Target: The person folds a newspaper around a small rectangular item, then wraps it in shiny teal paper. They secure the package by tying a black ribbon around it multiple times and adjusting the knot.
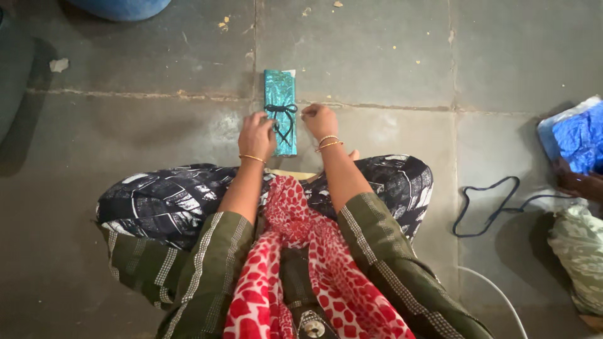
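A long flat box wrapped in shiny teal paper point(280, 91) lies on the grey stone floor in front of my crossed legs. A dark ribbon bow point(281, 112) is tied across its middle, with loose tails trailing toward me. My left hand point(256, 134) rests against the box's left edge with fingers curled near the bow. My right hand point(319, 118) is at the box's right edge, fingers closed as if pinching the ribbon's end, though the ribbon in it is too small to make out.
A dark blue cord point(488, 209) lies looped on the floor at the right. Another person's hand point(576, 182) holds a blue-wrapped packet point(581, 135) at the right edge. A white cable point(499, 295) curves at lower right. A blue round object point(119, 7) sits top left.
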